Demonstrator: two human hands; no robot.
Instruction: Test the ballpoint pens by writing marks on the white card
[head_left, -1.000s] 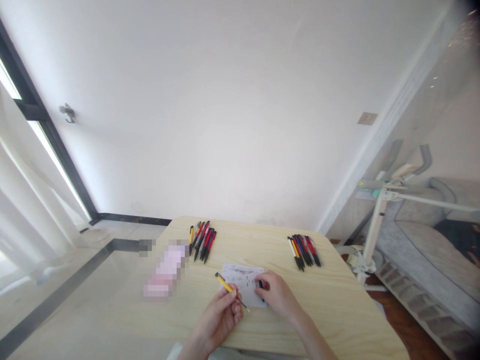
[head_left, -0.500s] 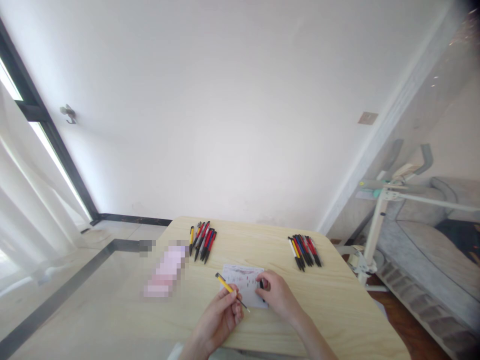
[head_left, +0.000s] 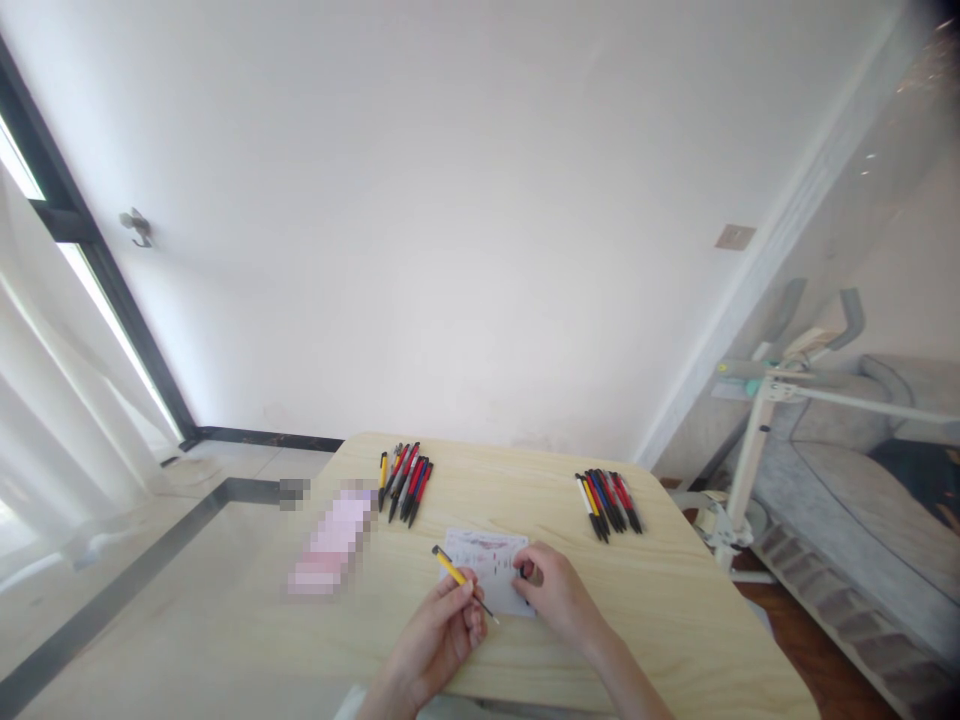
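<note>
My left hand (head_left: 439,638) is closed round a yellow pen (head_left: 452,571) with a black end, its thin tip pointing right toward a small scribbled sheet of paper (head_left: 489,565). My right hand (head_left: 555,592) rests on the paper's right edge, fingers curled round a small black piece that I cannot make out. Both hands are at the near middle of the light wooden table (head_left: 675,620).
A bunch of red, black and yellow pens (head_left: 403,479) lies at the table's far left. Another bunch of pens (head_left: 607,502) lies at the far right. A blurred pink patch (head_left: 330,545) sits left of the paper. A grey sofa (head_left: 862,480) and a white stand (head_left: 750,450) are to the right.
</note>
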